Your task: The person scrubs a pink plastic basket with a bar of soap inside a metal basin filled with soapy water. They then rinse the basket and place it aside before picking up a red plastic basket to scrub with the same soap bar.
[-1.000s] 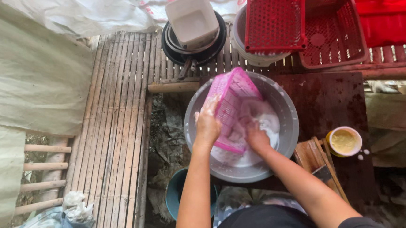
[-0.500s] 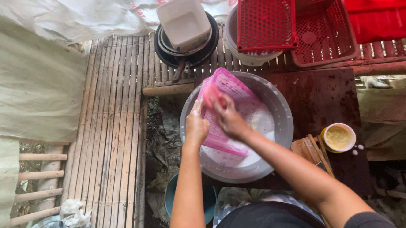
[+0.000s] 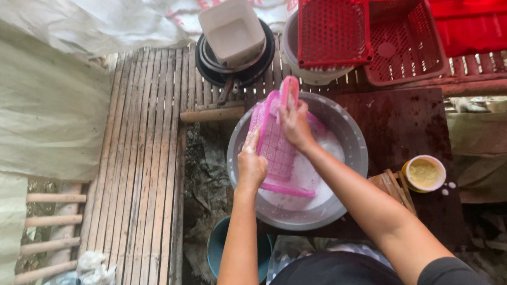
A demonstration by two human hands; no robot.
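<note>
Pink plastic lattice basket (image 3: 275, 144) stands tilted in our soapy metal basin (image 3: 352, 132). Our left hand (image 3: 250, 166) closes its grip on the basket's near-left side; our right hand (image 3: 295, 124) clasps its far rim.

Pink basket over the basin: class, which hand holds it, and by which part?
Both hands hold the pink basket. The left hand grips its left side edge; the right hand presses on its upper part near the rim.

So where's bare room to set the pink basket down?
Free: the bamboo slat platform left of the metal basin, and the dark wet board between basin and yellow cup. Crowded: the back, with stacked black pans and red crates.
</note>
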